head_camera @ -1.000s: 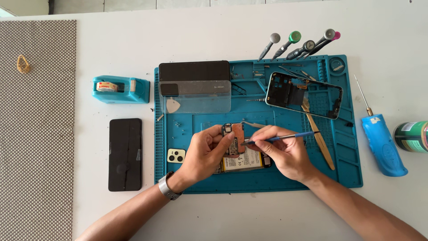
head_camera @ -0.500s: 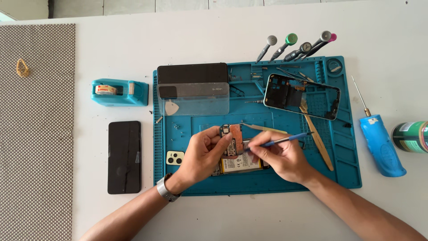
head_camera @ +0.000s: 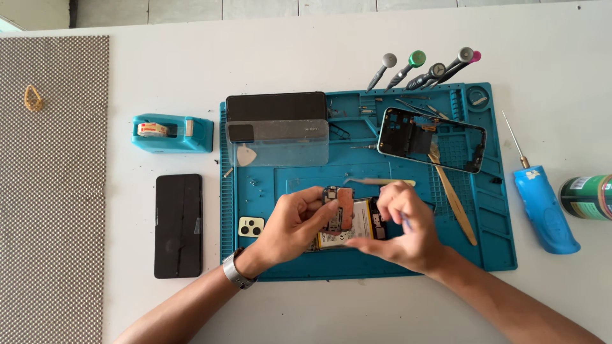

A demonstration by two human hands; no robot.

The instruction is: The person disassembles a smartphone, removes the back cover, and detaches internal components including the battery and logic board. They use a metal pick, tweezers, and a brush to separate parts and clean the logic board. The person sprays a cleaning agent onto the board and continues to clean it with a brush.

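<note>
Head view, worktop. Left hand (head_camera: 294, 224): fingers clamped on a small circuit board (head_camera: 338, 213), raised, likely to expose its edge. Right hand (head_camera: 403, 228): closed around a thin blue tool (head_camera: 406, 221), fingertips meeting the board. Beneath both hands: opened phone body with battery (head_camera: 356, 230), on a teal repair mat (head_camera: 306, 267), probably against slipping. Beyond right hand: empty phone frame (head_camera: 430, 140).

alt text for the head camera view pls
Two bare hands, left hand and right hand, hold a small phone circuit board above a teal rubber repair mat, with screwdrivers and a black phone frame behind.
</note>
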